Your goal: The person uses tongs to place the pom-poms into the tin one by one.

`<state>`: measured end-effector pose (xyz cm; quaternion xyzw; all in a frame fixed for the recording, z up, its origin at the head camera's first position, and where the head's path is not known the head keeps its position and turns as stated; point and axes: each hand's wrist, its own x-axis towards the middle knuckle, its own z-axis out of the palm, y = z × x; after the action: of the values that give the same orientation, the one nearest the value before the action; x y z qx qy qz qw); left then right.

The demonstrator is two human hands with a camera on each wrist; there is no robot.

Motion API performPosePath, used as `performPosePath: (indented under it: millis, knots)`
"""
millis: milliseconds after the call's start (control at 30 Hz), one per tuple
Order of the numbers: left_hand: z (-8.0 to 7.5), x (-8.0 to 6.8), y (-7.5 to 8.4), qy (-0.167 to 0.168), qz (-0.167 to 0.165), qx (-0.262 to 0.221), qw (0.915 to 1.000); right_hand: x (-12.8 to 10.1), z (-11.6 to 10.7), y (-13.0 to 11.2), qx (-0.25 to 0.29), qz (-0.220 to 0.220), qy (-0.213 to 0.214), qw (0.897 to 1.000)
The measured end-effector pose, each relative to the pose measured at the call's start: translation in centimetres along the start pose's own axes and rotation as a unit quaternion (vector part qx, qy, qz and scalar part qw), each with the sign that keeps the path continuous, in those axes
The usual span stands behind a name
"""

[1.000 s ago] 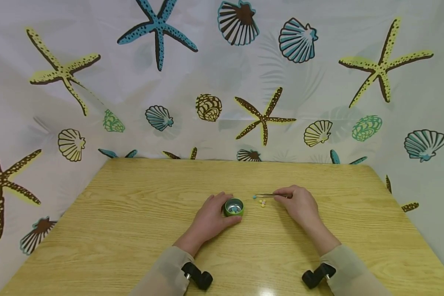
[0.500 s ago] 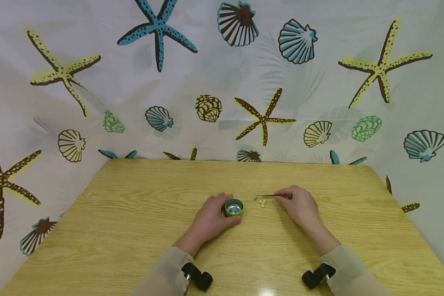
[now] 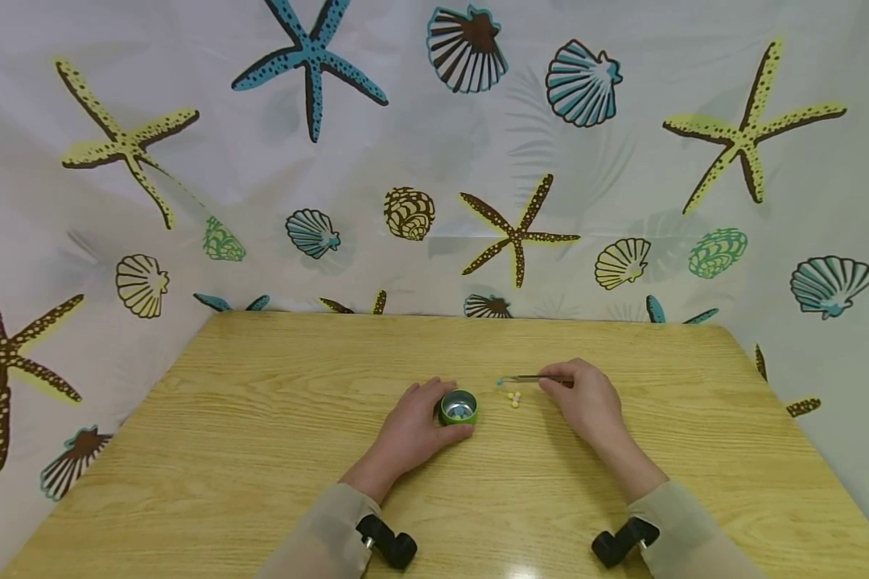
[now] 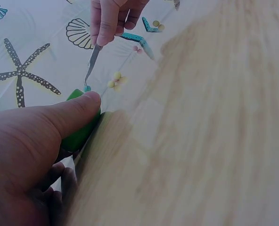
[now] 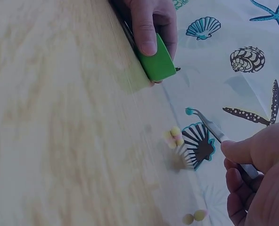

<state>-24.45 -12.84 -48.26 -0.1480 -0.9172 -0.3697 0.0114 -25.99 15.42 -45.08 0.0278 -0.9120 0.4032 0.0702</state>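
Green cup [image 4: 78, 132] mostly hidden behind left hand [image 4: 31, 160] in wrist view. Tweezers' [image 5: 219, 136] rear buried in right hand [image 5: 257, 179]. Cup contents too small to identify.

Between the fingers [image 3: 443, 400] of the left hand [image 3: 410, 430] and the fingers [image 3: 550, 384] of the right hand [image 3: 586, 402] lies a narrow gap of worktop [image 3: 275, 418]. Two things stand in it: the green cup [image 3: 458, 407], wrapped by the left fingers, and a small cluster of yellow beads [image 3: 513, 398] just below the tweezers [image 3: 532, 379]. The tweezers reach from the right fingers across the gap, their tip holding a blue bead [image 3: 500, 382] above the worktop, short of the cup. Beyond both sets of fingers the worktop runs bare to the patterned curtain [image 3: 434, 161]. Outward of each hand the surface is also open.
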Motion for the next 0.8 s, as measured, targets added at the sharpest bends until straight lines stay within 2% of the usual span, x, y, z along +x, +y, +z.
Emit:
performPosePath:
  millis: [300,800]
  knots:
    - [0.0,0.0,-0.1,-0.001,0.005,-0.001,1.0,-0.3,-0.3,-1.0,0.029,-0.028,-0.014,0.999]
    - [0.0,0.1,-0.2,0.0,0.003,0.0,1.0,-1.4,0.6,-3.1,0.03,-0.051,-0.033,0.998]
